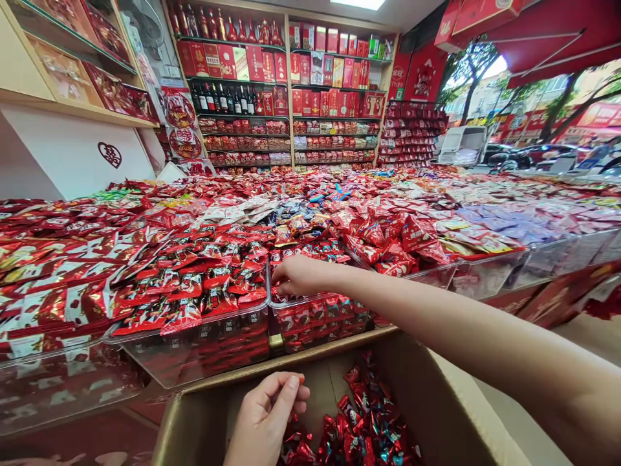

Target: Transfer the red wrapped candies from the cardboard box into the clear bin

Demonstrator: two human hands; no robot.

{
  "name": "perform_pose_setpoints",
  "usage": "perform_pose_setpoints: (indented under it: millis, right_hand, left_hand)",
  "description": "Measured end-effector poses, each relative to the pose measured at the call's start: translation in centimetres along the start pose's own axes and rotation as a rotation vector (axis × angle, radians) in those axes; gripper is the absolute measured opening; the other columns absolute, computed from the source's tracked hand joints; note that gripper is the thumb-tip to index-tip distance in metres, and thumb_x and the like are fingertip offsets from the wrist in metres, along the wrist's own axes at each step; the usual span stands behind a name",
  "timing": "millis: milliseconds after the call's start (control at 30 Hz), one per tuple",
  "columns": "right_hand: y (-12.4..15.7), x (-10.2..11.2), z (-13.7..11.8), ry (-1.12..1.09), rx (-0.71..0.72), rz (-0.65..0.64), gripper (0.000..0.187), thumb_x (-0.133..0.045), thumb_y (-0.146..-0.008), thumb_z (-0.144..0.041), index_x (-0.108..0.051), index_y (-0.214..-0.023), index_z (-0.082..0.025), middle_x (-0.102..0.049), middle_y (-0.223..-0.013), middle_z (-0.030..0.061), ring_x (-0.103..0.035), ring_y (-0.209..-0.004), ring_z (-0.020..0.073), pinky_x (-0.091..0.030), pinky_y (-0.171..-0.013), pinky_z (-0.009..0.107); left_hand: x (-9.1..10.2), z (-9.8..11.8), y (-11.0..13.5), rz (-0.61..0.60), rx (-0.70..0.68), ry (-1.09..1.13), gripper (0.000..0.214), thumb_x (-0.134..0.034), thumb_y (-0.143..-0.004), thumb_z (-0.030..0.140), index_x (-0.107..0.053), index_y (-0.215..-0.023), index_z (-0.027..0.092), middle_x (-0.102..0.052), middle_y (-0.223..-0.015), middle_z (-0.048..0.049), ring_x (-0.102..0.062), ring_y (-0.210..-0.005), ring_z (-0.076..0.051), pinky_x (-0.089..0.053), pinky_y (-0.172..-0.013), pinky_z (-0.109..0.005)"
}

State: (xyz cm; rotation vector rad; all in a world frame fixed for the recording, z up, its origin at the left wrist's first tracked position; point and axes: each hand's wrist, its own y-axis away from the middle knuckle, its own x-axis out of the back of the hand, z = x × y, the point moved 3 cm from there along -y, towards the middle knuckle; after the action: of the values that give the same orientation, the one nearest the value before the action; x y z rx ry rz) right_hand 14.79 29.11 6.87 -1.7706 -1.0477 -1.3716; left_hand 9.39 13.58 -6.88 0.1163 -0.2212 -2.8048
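**The Spread Around Us**

We had the carton (427,408) at six o'clock, sweets (359,433) inside, our left hand (268,414) over it. Just beyond, a bin (315,323) lay under our right hand (301,275), a second bin (213,343) at its nine o'clock. Shelves (290,84) stood behind at twelve, a van (462,146) at one.

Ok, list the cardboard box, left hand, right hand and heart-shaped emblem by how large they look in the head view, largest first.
1. Cardboard box
2. Left hand
3. Right hand
4. Heart-shaped emblem

That is apparent size only; nearness to the camera may explain the gap between the hands.
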Motion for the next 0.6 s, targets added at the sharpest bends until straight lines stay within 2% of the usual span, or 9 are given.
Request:
perform_pose_setpoints:
  millis: [133, 267, 400, 500, 600]
  right_hand:
    - [0.4, 0.0, 0.2, -0.148, -0.056, -0.047, 0.023, -0.059, -0.069, -0.015, -0.066, -0.090, -0.012, -0.067, -0.076, 0.0033, -0.056, -0.065, 0.0110, -0.038, -0.055, 0.018]
    - [1.3, 0.1, 0.2, -0.279, -0.030, -0.080, 0.023, -0.060, -0.069, -0.016, -0.066, -0.090, -0.010, -0.067, -0.080, 0.0043, -0.057, -0.071, 0.0111, -0.040, -0.059, 0.017]
    - [1.6, 0.1, 0.0, -0.297, -0.002, -0.076, 0.022, -0.057, -0.071, -0.016, -0.067, -0.090, -0.011, -0.068, -0.082, 0.0043, -0.058, -0.072, 0.0120, -0.040, -0.062, 0.018]
    - [1.6, 0.1, -0.1, -0.293, -0.004, -0.073, 0.021, -0.056, -0.072, -0.018, -0.066, -0.090, -0.012, -0.067, -0.081, 0.0033, -0.057, -0.072, 0.0124, -0.040, -0.061, 0.019]
    - [1.8, 0.0, 0.0, -0.320, 0.001, -0.046, 0.022, -0.053, -0.075, -0.019, -0.065, -0.092, -0.011, -0.067, -0.082, 0.0036, -0.056, -0.072, 0.0119, -0.040, -0.060, 0.019]
  left_hand:
    - [0.0, -0.1, -0.1, 0.001, -0.019, -0.010, 0.030, -0.063, -0.064, 0.044, -0.067, -0.073, 0.016, -0.069, -0.062, -0.0030, -0.059, -0.057, -0.015, -0.046, -0.057, -0.024]
    - [-0.2, -0.3, 0.0, -0.011, -0.028, -0.029, 0.028, -0.062, -0.066, 0.042, -0.066, -0.074, 0.016, -0.068, -0.063, -0.0030, -0.059, -0.059, -0.016, -0.047, -0.059, -0.025]
    - [-0.2, -0.3, 0.2, -0.016, -0.058, -0.094, 0.027, -0.059, -0.069, 0.041, -0.066, -0.076, 0.016, -0.068, -0.065, -0.0031, -0.060, -0.060, -0.017, -0.047, -0.060, -0.026]
    - [0.2, 0.2, 0.4, 0.021, -0.157, -0.198, 0.027, -0.056, -0.072, 0.040, -0.065, -0.083, 0.017, -0.069, -0.072, -0.0037, -0.061, -0.065, -0.017, -0.048, -0.062, -0.026]
    - [0.7, 1.8, 0.7, 0.061, -0.364, -0.279, 0.023, -0.055, -0.075, 0.035, -0.063, -0.090, 0.020, -0.067, -0.083, -0.0032, -0.061, -0.065, -0.015, -0.049, -0.064, -0.026]
